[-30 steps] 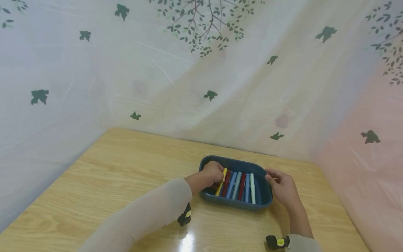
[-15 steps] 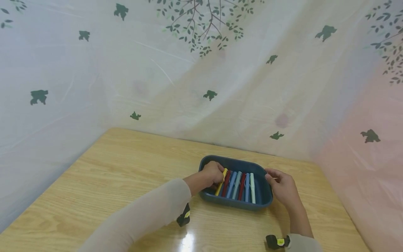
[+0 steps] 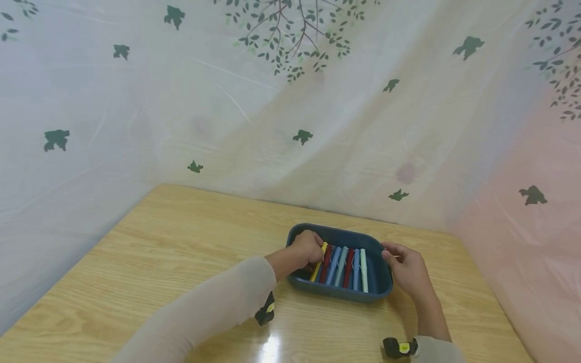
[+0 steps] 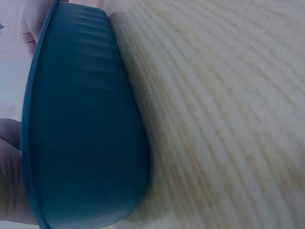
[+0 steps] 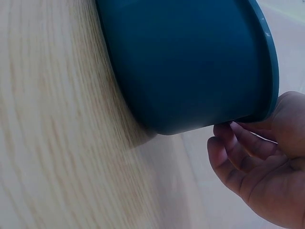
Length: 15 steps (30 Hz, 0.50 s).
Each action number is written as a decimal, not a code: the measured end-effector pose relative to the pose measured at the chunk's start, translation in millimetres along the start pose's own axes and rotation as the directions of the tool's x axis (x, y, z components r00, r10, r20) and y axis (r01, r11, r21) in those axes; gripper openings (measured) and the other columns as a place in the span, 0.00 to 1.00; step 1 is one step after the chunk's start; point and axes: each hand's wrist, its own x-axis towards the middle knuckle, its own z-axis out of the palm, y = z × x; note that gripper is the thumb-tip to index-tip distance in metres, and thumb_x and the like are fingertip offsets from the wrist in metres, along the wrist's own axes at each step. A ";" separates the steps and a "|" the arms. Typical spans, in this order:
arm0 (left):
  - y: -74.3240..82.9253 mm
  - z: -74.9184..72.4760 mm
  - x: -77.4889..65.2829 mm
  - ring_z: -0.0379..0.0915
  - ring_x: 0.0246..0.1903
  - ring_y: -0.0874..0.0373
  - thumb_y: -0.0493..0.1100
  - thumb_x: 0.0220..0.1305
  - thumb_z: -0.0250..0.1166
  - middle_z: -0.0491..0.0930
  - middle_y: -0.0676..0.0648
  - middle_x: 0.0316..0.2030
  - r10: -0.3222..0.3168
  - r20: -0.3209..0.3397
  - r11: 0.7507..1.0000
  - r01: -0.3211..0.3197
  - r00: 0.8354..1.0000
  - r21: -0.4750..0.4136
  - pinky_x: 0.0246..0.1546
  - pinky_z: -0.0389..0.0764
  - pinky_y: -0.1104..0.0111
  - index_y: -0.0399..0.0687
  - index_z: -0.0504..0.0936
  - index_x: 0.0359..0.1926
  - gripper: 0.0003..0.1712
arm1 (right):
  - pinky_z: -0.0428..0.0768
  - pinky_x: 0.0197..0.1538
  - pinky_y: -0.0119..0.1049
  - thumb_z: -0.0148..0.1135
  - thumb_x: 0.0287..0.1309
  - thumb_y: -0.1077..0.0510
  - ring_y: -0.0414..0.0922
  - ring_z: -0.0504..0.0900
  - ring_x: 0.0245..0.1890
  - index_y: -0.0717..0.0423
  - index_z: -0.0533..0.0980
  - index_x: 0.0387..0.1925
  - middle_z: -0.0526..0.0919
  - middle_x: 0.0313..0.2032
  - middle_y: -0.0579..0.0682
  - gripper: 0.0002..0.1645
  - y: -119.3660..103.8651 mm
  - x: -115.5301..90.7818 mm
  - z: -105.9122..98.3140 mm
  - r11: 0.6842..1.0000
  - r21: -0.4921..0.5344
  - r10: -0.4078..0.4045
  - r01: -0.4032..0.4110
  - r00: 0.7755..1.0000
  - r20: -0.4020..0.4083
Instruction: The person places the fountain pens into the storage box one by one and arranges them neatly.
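Observation:
A dark blue tray with rounded corners stands on the table, and a row of pens lies side by side in it. From left to right they run yellow, dark red, blue, grey-blue, dark red, blue and pale green. My left hand reaches inside at the left end, fingers curled at the yellow pen; its fingertips are partly hidden. At the tray's right end my right hand grips the rim, thumb on top and fingers outside. The right wrist view shows those fingers bent against the tray's outer wall.
The wooden table extends left of the tray and in front of it. Behind and at both sides hangs a pale curtain printed with leaves and birds. A black wrist camera sits under the left sleeve, another by the right.

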 end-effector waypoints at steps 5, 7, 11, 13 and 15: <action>5.9 -5.9 -2.0 0.80 0.31 0.50 0.22 0.58 0.62 0.81 0.40 0.47 0.025 -0.001 1.000 -0.025 1.000 0.000 0.28 0.88 0.60 0.37 0.81 0.54 0.23 | 0.78 0.60 0.57 0.53 0.78 0.54 0.62 0.75 0.60 0.60 0.74 0.67 0.77 0.62 0.65 0.23 -1.0 0.1 0.4 1.000 -0.005 -0.006 0.006 1.000 0.001; 8.7 -8.6 -3.5 0.80 0.32 0.50 0.22 0.58 0.63 0.81 0.40 0.47 0.030 0.001 0.999 -0.030 1.000 -0.011 0.29 0.88 0.60 0.38 0.81 0.55 0.23 | 0.79 0.60 0.57 0.53 0.78 0.54 0.62 0.76 0.60 0.60 0.74 0.67 0.77 0.62 0.65 0.23 -1.2 0.2 0.4 1.000 -0.007 -0.008 0.008 1.000 0.002; 13.7 -13.7 -7.2 0.79 0.34 0.52 0.23 0.59 0.63 0.80 0.41 0.48 0.062 0.012 0.998 -0.062 0.998 -0.012 0.28 0.87 0.62 0.39 0.81 0.56 0.24 | 0.77 0.61 0.59 0.52 0.79 0.53 0.63 0.74 0.61 0.60 0.73 0.67 0.76 0.63 0.66 0.24 -1.6 -0.2 -0.6 1.000 -0.011 -0.005 0.005 1.000 0.010; 15.6 -15.8 -9.1 0.78 0.34 0.53 0.23 0.59 0.63 0.80 0.40 0.49 0.078 0.012 0.997 -0.078 0.997 -0.015 0.28 0.87 0.62 0.40 0.81 0.57 0.24 | 0.77 0.62 0.59 0.52 0.79 0.53 0.63 0.74 0.62 0.60 0.73 0.68 0.76 0.63 0.66 0.24 -1.5 -0.6 -1.0 1.000 -0.011 0.001 0.000 1.000 0.014; 17.4 -17.7 -11.1 0.78 0.32 0.53 0.23 0.59 0.64 0.79 0.40 0.50 0.092 0.003 0.995 -0.092 0.996 -0.023 0.27 0.87 0.62 0.40 0.81 0.57 0.24 | 0.77 0.62 0.60 0.52 0.79 0.52 0.64 0.74 0.62 0.61 0.72 0.68 0.76 0.63 0.66 0.25 -1.3 -0.9 -1.4 1.000 -0.014 0.003 -0.003 1.000 0.015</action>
